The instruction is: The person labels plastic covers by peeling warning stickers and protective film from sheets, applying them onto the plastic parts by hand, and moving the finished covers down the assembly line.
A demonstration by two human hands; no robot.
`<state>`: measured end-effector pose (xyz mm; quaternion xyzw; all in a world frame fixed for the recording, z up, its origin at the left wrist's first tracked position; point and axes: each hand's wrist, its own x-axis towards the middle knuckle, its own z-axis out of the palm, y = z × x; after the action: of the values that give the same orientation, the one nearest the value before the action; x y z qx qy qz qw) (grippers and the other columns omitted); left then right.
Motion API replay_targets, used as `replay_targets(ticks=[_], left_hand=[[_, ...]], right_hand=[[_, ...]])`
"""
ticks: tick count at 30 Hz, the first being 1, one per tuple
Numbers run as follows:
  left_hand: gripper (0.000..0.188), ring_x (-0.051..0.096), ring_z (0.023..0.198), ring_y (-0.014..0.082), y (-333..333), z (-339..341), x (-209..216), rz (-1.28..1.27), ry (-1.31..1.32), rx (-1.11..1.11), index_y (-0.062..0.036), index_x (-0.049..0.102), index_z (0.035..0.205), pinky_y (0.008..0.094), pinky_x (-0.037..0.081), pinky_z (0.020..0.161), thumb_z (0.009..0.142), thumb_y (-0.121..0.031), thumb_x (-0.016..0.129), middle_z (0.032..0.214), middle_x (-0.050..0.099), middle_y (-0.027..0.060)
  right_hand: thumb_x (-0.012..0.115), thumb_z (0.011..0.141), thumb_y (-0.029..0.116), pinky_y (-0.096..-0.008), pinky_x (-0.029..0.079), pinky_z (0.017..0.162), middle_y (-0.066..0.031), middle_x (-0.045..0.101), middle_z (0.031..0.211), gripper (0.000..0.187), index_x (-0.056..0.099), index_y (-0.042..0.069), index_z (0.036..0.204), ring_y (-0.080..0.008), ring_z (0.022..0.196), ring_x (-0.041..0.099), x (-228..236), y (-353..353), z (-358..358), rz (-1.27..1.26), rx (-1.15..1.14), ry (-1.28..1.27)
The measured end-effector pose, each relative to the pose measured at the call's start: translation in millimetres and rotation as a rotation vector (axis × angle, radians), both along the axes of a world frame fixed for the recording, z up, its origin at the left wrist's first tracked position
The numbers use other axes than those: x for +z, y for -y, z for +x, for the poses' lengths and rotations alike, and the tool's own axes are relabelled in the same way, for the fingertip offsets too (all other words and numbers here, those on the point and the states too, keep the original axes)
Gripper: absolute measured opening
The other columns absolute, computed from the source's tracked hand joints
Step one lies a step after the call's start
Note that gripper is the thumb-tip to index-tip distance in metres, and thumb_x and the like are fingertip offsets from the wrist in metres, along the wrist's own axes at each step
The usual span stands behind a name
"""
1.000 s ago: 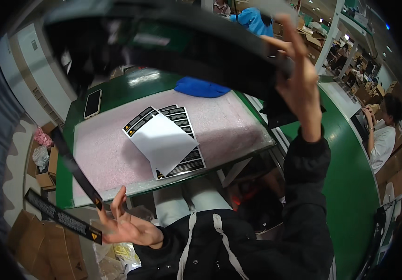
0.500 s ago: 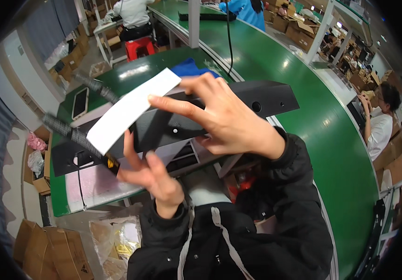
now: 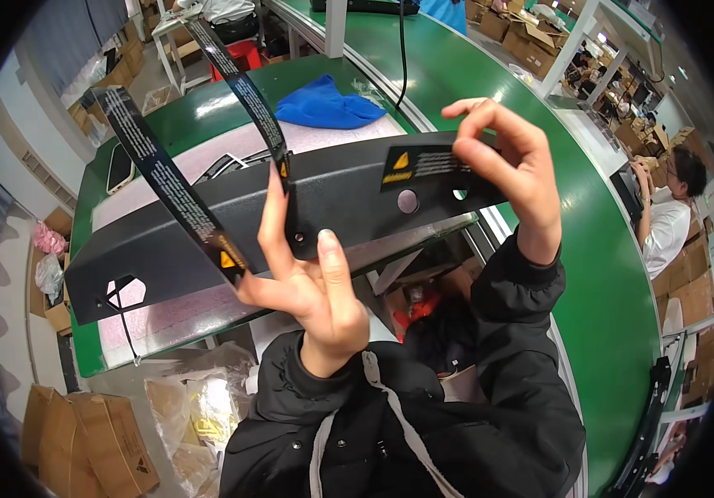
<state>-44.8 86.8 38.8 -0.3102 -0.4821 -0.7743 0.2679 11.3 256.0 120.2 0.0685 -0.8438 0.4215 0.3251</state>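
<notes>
A long black panel [image 3: 348, 195] with round holes lies across the bench before me. At its right end, my right hand [image 3: 519, 170] pinches a black warning label [image 3: 423, 163] with a yellow triangle, held against or just over the panel; contact cannot be told. My left hand [image 3: 315, 295] is at the panel's near edge with its fingers spread. Two long black warning labels cling to its fingertips: one label [image 3: 162, 178] rises to the left, another label [image 3: 245, 91] stands up from the upright finger. The left thumb points up, bare.
Behind the panel are a blue cloth [image 3: 328, 104] and a phone [image 3: 120, 168] on the green bench [image 3: 572, 274]. A dark cable [image 3: 404, 58] hangs by a post. Cardboard boxes [image 3: 91, 440] and a plastic bag [image 3: 203, 415] stand on the floor. A person [image 3: 672, 199] sits at the right.
My right hand has moved right, from beside the left hand to the panel's right end. It held a white strip; a black printed face now shows. The left hand's labels have swung more upright.
</notes>
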Motion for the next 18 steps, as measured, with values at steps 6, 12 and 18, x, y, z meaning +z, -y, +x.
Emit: replay_targets(ticks=[6,12,18], left_hand=[[0.083,0.031,0.129,0.0366,7.6,3.6,-1.9,-0.024,0.073,-0.102,-0.0149,-0.013,0.137,0.0464,0.028,0.107,0.08,0.011,0.042,0.139,0.023,0.0305],[0.086,0.027,0.131,0.0298,3.5,1.8,-3.1,0.054,0.008,-0.153,-0.0128,-0.006,0.14,0.0426,0.018,0.109,0.077,0.01,0.047,0.14,0.027,0.025],[0.087,0.034,0.128,0.0332,9.0,2.7,-1.6,-0.001,0.117,-0.126,-0.0117,-0.012,0.137,0.0417,0.037,0.102,0.077,0.011,0.048,0.139,0.025,0.0274]], right_hand=[[0.069,0.072,0.006,-0.0312,0.039,0.079,-0.0044,0.055,0.079,0.013,0.056,0.003,0.072,-0.0195,0.091,0.052,-5.4,6.7,-2.7,0.127,-0.049,0.112],[0.073,0.068,0.008,-0.0304,0.039,0.074,-0.0019,0.056,0.066,0.016,0.058,0.004,0.068,-0.0197,0.079,0.053,-15.8,8.0,-1.4,0.344,-0.051,-0.065],[0.073,0.067,0.008,-0.0319,0.038,0.078,-0.0017,0.055,0.065,0.016,0.058,0.004,0.068,-0.021,0.085,0.053,-18.2,7.8,2.6,0.276,-0.063,-0.034]])
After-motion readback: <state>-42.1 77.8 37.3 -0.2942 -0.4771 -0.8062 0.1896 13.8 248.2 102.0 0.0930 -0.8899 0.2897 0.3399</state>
